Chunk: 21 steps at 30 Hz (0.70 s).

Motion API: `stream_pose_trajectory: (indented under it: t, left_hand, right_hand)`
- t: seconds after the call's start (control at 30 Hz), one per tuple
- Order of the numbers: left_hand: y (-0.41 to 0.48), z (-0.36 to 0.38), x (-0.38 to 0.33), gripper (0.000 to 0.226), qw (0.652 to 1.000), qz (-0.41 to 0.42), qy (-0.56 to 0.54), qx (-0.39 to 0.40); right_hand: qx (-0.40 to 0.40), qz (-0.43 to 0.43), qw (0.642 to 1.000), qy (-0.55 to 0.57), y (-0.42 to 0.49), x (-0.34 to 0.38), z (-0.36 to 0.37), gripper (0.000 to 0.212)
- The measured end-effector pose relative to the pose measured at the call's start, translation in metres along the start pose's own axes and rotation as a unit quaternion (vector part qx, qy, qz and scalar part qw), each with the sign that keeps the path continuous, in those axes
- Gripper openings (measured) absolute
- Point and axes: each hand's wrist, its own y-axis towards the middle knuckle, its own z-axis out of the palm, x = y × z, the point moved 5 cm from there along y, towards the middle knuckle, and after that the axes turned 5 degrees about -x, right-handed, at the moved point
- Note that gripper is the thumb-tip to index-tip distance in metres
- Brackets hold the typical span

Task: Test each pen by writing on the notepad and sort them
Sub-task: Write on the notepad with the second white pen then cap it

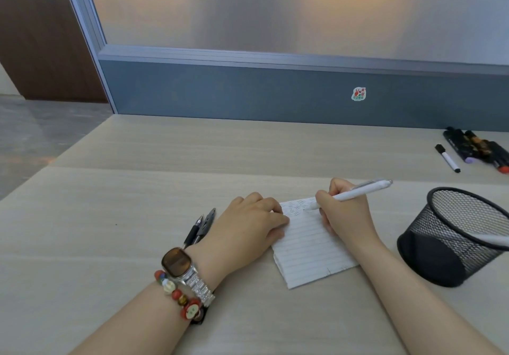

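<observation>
right hand (341, 206) pinches white retractable pen (355, 193), tip on lined notepad (311, 247) at frame centre; left hand (248, 225) pressed flat, steadying it. several test marks present. two black pens (199, 229) left, markers (479, 149) upper right, one pen in mesh cup (451, 236): sorting judged partway

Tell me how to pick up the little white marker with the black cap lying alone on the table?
Come straight down from above and pinch the white marker across the middle of its barrel. It lies flat on the table, with bare wood along both long sides and the dark marker pile apart on its right.
</observation>
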Motion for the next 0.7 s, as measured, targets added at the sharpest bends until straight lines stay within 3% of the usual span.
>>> stream_pose_trajectory:
  t: [0.7]
  left_hand:
    - [-0.001, 0.0006, 0.0006, 0.031, 1.0, -0.004, -0.006, 0.004]
  right_hand:
    - [-0.016, -0.004, 1.0, -0.022, -0.0036, 0.0022, -0.0012, 0.031]
